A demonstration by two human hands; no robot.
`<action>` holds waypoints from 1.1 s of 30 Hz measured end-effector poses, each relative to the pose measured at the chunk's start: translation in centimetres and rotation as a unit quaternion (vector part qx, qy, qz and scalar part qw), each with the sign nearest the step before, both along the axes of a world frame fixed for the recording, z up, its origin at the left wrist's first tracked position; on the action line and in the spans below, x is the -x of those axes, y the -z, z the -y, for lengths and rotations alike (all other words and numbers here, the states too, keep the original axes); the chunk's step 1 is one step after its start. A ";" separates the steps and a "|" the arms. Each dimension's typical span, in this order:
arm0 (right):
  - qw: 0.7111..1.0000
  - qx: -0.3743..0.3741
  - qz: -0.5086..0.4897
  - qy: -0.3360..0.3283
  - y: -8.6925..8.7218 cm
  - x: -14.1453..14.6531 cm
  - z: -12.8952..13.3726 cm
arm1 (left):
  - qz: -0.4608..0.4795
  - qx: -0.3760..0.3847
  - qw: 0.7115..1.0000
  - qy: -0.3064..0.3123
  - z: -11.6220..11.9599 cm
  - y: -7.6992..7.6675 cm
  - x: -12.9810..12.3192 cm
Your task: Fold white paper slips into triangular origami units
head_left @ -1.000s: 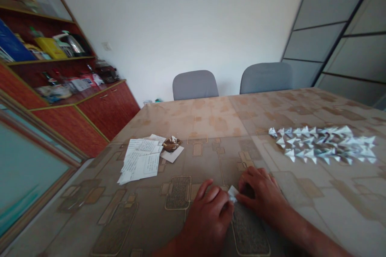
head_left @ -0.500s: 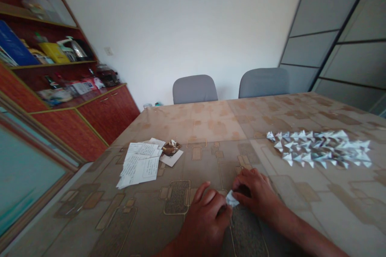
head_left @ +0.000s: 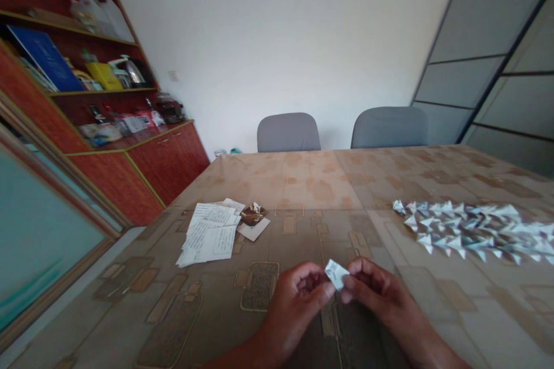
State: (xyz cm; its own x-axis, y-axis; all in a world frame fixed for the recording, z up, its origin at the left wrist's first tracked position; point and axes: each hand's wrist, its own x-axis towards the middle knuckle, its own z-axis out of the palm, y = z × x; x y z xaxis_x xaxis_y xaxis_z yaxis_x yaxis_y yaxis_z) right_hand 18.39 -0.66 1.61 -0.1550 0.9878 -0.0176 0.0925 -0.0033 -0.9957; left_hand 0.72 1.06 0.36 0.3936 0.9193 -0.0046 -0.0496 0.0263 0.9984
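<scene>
A small folded piece of printed paper [head_left: 336, 274] is held up between my two hands, just above the table's near part. My left hand [head_left: 298, 294] pinches its lower left side between thumb and curled fingers. On the other side, my right hand [head_left: 374, 287] grips the paper's right edge with thumb and forefinger. To the left lies a loose stack of printed paper slips [head_left: 210, 233]. Rows of folded paper pieces [head_left: 471, 228] with pointed tips stand together on the right.
A patterned cloth covers the table [head_left: 303, 179]. Beside the slips sits a brown-and-white picture piece [head_left: 253, 214]. Two grey chairs, the nearer-left chair [head_left: 288, 132] and the right chair [head_left: 389, 128], stand at the far edge. A red-brown cabinet [head_left: 168, 161] with shelves is on the left.
Both hands have lifted the folded paper off the tabletop and turned it, so more of its face shows. The left fingers have curled in. The whole view has shifted slightly.
</scene>
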 end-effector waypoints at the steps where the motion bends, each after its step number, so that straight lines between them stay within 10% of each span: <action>1: 1.000 -0.003 -0.001 -0.016 0.1 0.1 0.2 | 0.005 0.009 1.000 -0.003 0.1 -0.2 -0.1; 7: 0.985 -0.138 0.099 -0.042 -0.8 -0.7 0.7 | -0.045 0.024 0.998 0.032 -0.1 -1.1 0.6; 22: 0.821 -0.411 0.366 -0.150 -1.2 -1.5 0.3 | -0.279 -0.035 0.951 0.127 -0.8 -2.0 1.3; 28: 0.814 -0.375 0.404 -0.185 -0.2 -1.2 -0.1 | -0.403 -0.202 0.889 0.078 -0.5 -1.3 1.5; 33: 0.825 -0.325 0.412 -0.211 0.2 -1.5 -0.1 | -0.357 -0.390 0.831 0.171 -0.6 -0.6 2.9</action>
